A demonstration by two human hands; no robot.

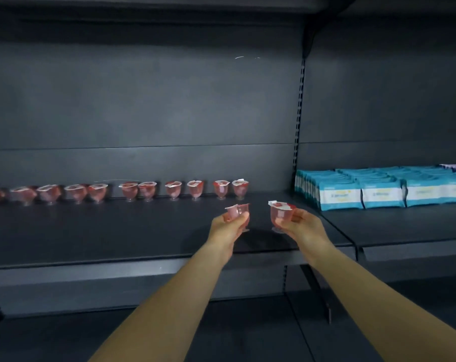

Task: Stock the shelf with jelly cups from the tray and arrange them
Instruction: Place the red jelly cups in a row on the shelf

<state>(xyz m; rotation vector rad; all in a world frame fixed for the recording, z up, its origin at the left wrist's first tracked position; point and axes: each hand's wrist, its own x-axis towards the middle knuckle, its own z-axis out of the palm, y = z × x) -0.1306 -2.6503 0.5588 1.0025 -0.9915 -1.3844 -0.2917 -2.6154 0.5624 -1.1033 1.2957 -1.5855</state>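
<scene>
Shelf (117,231) first: the dark board in front of you carries the stock, and its back edge serves as the guide line, which is likely why every jelly cup stands pushed against the rear wall and leaves the front of the board bare for the next row. To your right, on the neighbouring shelf board, the blue-and-white packs (383,189) are bunched upright in tight blocks; their number cannot be told, since they overlap.

The row of jelly cups (143,190) runs from the left edge of view to just behind your hands. You can count about eleven, all upright on their little feet with lids up, though the leftmost ones blur together, so take that as a rough count. The spacing is uneven, with wider gaps toward the right end.

Your left hand (228,227) has its fingers curled round one cup (237,212), tilted toward you. Your right hand (304,226) grips a second cup (281,214), held upright just above the board. That makes two in hand, both in front of the row's right end, probably so they can continue the line. No tray is in view.
</scene>
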